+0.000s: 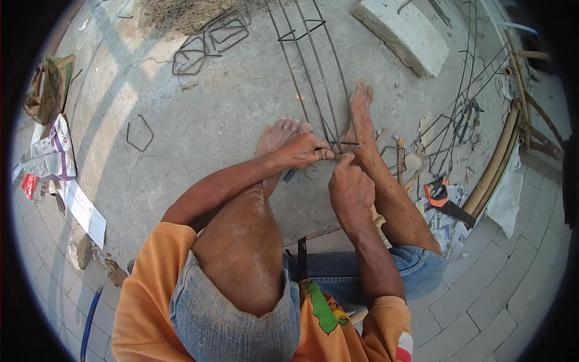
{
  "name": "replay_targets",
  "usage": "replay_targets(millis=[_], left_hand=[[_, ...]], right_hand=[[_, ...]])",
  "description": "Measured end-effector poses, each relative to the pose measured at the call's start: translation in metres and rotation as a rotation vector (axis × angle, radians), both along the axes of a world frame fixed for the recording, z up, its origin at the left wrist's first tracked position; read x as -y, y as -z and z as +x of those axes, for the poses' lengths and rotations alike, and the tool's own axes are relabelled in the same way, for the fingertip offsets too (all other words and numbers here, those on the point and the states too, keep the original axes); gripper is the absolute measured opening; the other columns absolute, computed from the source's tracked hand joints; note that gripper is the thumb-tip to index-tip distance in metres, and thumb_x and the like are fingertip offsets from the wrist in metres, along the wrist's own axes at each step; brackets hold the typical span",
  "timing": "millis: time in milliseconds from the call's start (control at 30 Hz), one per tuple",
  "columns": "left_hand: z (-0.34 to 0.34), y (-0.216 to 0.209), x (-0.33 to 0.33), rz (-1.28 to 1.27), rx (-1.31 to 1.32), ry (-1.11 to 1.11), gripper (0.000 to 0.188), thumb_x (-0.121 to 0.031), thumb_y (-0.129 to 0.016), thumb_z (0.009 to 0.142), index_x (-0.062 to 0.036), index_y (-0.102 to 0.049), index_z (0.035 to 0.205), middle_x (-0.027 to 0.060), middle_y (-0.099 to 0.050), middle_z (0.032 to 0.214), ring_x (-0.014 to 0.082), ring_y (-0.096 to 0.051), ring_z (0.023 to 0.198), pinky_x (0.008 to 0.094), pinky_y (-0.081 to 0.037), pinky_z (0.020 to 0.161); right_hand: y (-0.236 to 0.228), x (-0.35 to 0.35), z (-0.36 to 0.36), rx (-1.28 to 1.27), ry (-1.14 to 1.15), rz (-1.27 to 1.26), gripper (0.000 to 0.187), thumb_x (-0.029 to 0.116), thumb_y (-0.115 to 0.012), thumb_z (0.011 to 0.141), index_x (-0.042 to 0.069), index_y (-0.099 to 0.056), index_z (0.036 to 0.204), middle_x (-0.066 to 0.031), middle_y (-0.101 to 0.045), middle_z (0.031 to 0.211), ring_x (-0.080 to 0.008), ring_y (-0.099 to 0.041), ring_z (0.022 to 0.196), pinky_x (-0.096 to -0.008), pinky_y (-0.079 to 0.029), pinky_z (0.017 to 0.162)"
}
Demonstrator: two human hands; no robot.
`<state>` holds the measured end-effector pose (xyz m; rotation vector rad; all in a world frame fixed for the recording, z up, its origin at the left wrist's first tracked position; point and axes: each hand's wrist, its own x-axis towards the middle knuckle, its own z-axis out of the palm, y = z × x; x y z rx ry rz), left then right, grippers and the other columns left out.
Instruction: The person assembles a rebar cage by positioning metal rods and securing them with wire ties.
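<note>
Steel-rod cage (319,67): far ties (288,40) sat fitted; near end seemed unfinished, left hand (301,151) and right hand (353,186) together there, grips unclear. Loose loops (210,41) lay far left.

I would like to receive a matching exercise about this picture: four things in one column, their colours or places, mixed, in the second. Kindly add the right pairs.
Column one
1. rod frame
2. saw
3. slab-like block
4. tube

Column two
A. blue, at the lower left
B. whitish, at the upper right
C. near end beside the left hand and right hand
D. orange-and-black handle, right of the person's legs

Right pairs: 1-C, 2-D, 3-B, 4-A
</note>
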<state>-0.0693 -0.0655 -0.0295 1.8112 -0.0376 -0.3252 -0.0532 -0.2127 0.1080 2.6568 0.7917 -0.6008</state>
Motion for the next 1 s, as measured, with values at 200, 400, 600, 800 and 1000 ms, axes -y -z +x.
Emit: replay_targets(millis=[200, 400, 600, 800, 1000], left_hand=[[0.001, -0.001, -0.002, -0.037, -0.049, 0.02, 0.041, -0.041, -0.067, 0.089, -0.0008, -0.071, 0.092, 0.0133, -0.067, 0.074, 0.0199, -0.057, 0.066, 0.0347, -0.045, 0.064], [-0.005, 0.001, -0.003, -0.077, -0.034, -0.023, 0.041, -0.042, -0.066, 0.089, -0.0016, -0.072, 0.094, 0.0127, -0.067, 0.074, 0.0195, -0.056, 0.067, 0.0338, -0.044, 0.066], [0.002, -0.009, -0.001, -0.076, -0.004, -0.014, 0.039, -0.042, -0.065, 0.09, -0.0028, -0.071, 0.092, 0.0117, -0.063, 0.07, 0.0199, -0.055, 0.066, 0.0338, -0.044, 0.065], [-0.003, 0.004, -0.002, -0.053, 0.044, -0.025, 0.036, -0.038, -0.067, 0.089, -0.0032, -0.072, 0.091, 0.015, -0.064, 0.069, 0.0215, -0.056, 0.061, 0.0372, -0.043, 0.059], [-0.004, 0.0, -0.002, 0.005, 0.043, -0.022, 0.04, -0.043, -0.065, 0.09, -0.0042, -0.072, 0.092, 0.0117, -0.064, 0.073, 0.0188, -0.055, 0.067, 0.0339, -0.044, 0.067]], right_hand=[[-0.023, 0.014, -0.01, -0.071, 0.033, -0.049, 0.047, 0.011, -0.056, 0.085, -0.01, -0.048, 0.126, -0.0169, -0.068, 0.077, -0.0269, -0.071, 0.066, -0.0336, -0.057, 0.056], [-0.002, 0.007, -0.006, -0.044, 0.005, 0.003, 0.047, 0.011, -0.056, 0.085, -0.009, -0.049, 0.127, -0.0167, -0.069, 0.077, -0.027, -0.071, 0.066, -0.0337, -0.057, 0.057], [0.0, 0.002, 0.004, -0.043, 0.021, -0.039, 0.046, 0.01, -0.055, 0.085, -0.01, -0.048, 0.126, -0.0162, -0.069, 0.075, -0.0276, -0.071, 0.066, -0.0347, -0.057, 0.057], [-0.023, 0.01, -0.003, -0.086, 0.017, -0.036, 0.042, 0.011, -0.055, 0.085, -0.01, -0.052, 0.121, -0.0157, -0.069, 0.074, -0.0282, -0.071, 0.066, -0.0362, -0.057, 0.058], [0.007, 0.008, 0.006, -0.077, 0.005, 0.053, 0.047, 0.011, -0.054, 0.086, -0.009, -0.048, 0.127, -0.0187, -0.069, 0.077, -0.0293, -0.071, 0.066, -0.0398, -0.057, 0.058]])
